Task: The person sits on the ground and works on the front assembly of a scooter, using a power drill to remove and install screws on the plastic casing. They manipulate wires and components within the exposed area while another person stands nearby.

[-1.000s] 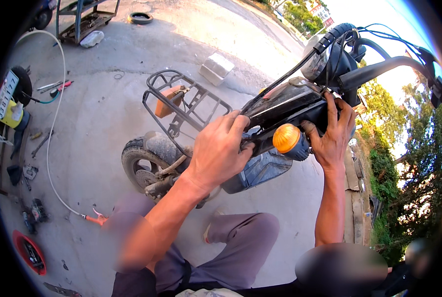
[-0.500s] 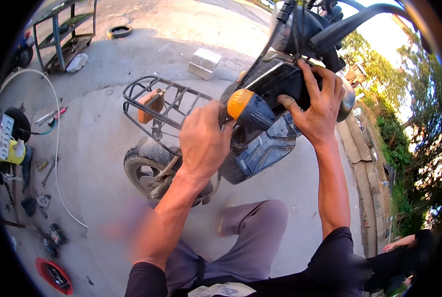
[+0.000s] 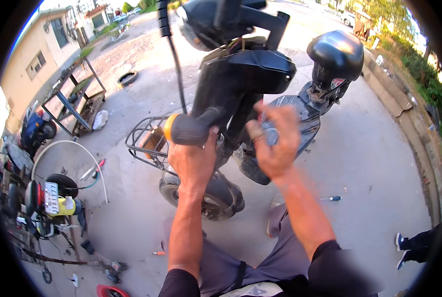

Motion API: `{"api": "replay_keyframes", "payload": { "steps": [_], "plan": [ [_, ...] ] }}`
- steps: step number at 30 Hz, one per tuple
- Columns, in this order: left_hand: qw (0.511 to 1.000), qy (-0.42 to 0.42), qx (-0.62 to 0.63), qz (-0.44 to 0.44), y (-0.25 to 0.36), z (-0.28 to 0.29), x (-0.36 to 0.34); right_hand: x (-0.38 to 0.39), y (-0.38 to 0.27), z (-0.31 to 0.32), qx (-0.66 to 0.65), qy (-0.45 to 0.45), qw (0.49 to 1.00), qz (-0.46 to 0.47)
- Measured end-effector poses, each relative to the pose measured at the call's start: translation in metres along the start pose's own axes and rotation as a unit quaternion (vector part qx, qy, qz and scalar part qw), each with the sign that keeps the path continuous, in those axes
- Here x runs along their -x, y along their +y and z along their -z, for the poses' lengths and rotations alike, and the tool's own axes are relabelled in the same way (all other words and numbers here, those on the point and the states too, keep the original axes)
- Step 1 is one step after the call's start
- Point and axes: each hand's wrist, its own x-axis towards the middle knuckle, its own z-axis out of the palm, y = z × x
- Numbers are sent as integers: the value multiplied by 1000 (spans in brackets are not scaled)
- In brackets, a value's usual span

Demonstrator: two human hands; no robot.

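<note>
A black scooter stands in front of me, with a dark front panel [image 3: 246, 69] near its top. My left hand [image 3: 193, 166] is closed around a black turn signal [image 3: 189, 129] with an amber lens, its thumb up along the right side. To the right of the panel, my right hand [image 3: 278, 138] is blurred by motion, fingers apart and holding nothing I can see. Behind it lies the scooter's dark floorboard [image 3: 293, 116]. Below my left hand shows a wheel [image 3: 208, 198] with a dusty tyre.
A wire rack [image 3: 146, 143] with an orange reflector juts out left of the scooter. A screwdriver [image 3: 334, 198] lies on the concrete at right. More scooter parts, a pale hose [image 3: 94, 163] and a red bowl [image 3: 111, 291] are at left. Another person's legs [image 3: 416, 247] stand at right.
My right hand has come off the front panel and moved lower. My left hand stays at the turn signal. The view has shifted, and the scooter's front appears turned more toward me.
</note>
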Motion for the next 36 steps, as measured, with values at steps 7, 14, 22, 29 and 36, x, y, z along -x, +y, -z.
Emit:
{"api": "replay_keyframes", "payload": {
  "steps": [7,14,22,29,36],
  "plan": [
    [995,-39,-36,88,-4,-7,10,73,-45,-51,-356,-114,867,-330],
    [970,-88,197,115,-14,-7,8,74,-35,-51,-490,-160,784,-346],
    [990,-95,50,89,-18,-5,3,82,-38,-44,-407,-185,816,-367],
    [996,-45,49,65,-10,-14,6,82,-37,-45,-285,-205,864,-361],
    [992,-74,44,90,6,-7,8,88,-29,-39,-255,-192,887,-334]
  ]
}}
